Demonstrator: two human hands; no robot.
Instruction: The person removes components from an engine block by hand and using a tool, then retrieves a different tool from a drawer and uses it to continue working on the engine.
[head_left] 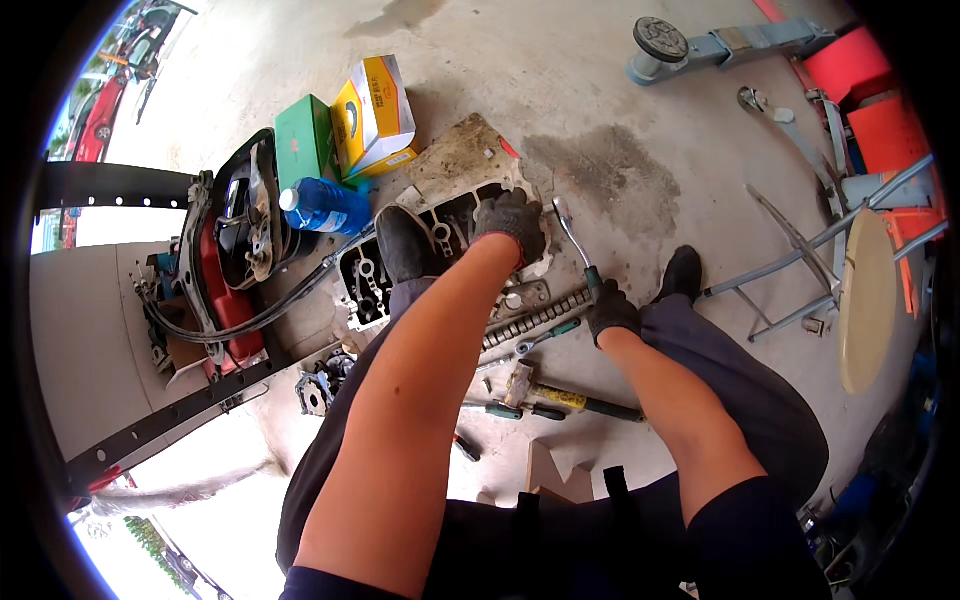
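A metal engine part with round openings, like an engine block [362, 285], lies on the floor, with my left shoe [403, 245] on it. My gloved left hand [510, 225] is over its right part, fingers curled downward; what they hold, if anything, is hidden. My gloved right hand [612, 312] is closed around the green and black handle of a ratchet wrench [573, 235]. Its shiny head points away from me, just right of the block and apart from it. Between my legs lie a camshaft [540, 318], a second green-handled ratchet [548, 338] and a hammer [560, 396].
Behind the block stand a blue bottle [335, 207], a green box [305, 140] and a yellow and white box [375, 120]. Car parts lie left, by a black metal beam [130, 440]. A round-seated stool [868, 300] and a grey lift arm [740, 45] are right.
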